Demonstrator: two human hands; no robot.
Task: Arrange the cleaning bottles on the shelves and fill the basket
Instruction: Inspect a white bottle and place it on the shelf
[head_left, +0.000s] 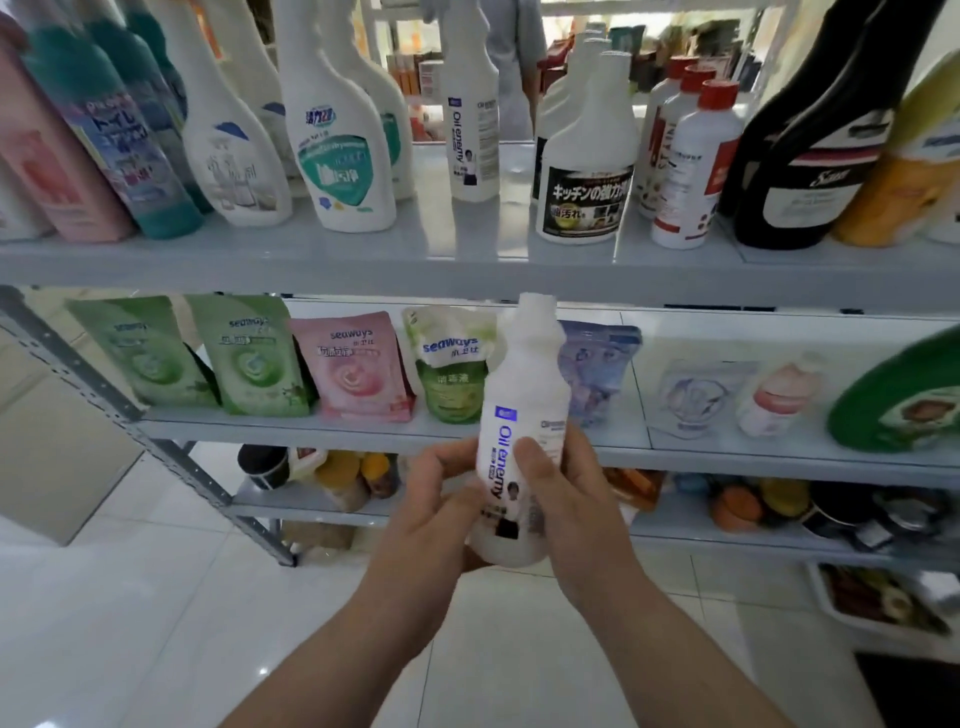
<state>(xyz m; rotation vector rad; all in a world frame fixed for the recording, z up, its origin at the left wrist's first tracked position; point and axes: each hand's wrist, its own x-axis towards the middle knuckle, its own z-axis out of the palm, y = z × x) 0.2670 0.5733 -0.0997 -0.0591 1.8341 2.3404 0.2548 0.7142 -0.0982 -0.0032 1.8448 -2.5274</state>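
The hands meet at the centre of the frame around one white "Oil enemy" bottle. The left hand curls round its lower body and seems to cup the base. The right hand wraps the other side, thumb lying across the blue lettering of the label. Both are closed round the bottle, which stands nearly upright with its capped neck pointing at the front edge of the top shelf. It is held out in the air in front of the middle shelf, clear of the seaways refill pouches that line it. On the top shelf, upper centre of the frame, a matching Oil enemy bottle stands set back from the edge. There is bare shelf in front of it, between the green-labelled spray bottle to the left and the black-labelled kitchen cleaner to the right. This looks like the shelving step, with this bottle about to join its twin. The next move would be a lift over the shelf lip into that gap, label forward, without knocking either neighbour. One hand could probably carry it, freeing the other to steady the row. A shallow white tray shows at lower right; whether it is the basket I cannot tell.
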